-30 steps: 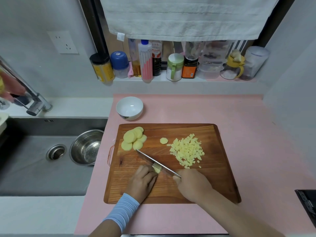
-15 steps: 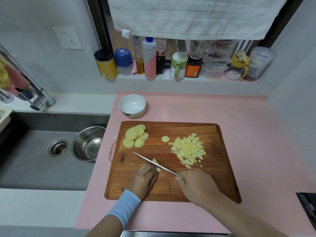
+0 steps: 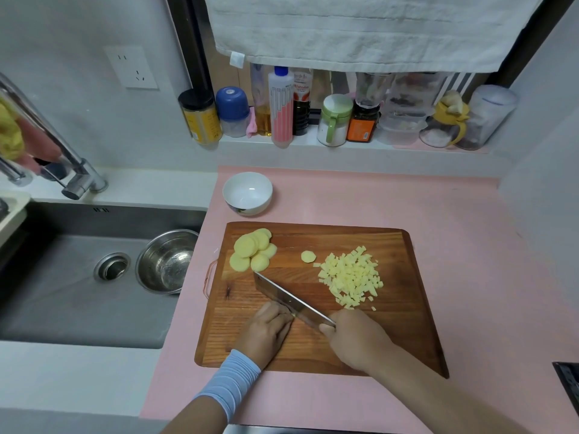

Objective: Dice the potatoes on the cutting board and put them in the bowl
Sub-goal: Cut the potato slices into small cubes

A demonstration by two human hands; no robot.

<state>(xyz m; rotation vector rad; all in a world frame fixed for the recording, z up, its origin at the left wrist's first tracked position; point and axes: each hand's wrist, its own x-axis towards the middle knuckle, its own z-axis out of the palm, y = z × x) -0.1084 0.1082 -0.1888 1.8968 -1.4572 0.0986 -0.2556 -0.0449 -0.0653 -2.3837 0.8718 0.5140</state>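
A wooden cutting board lies on the pink counter. A stack of potato slices sits at its far left, one loose slice in the middle, and a pile of diced potato to the right. My right hand grips the handle of a cleaver, its blade slanting across the board. My left hand, fingers curled, presses down right beside the blade; the potato piece under it is hidden. A white bowl stands empty behind the board.
A steel sink with a metal bowl lies to the left, with a faucet above it. Bottles and jars line the back shelf under a hanging towel. A dark appliance corner shows at the right edge.
The cleaver blade has tilted, showing its flat side, and now covers the potato piece that was visible between my hands. The camera view has shifted slightly.
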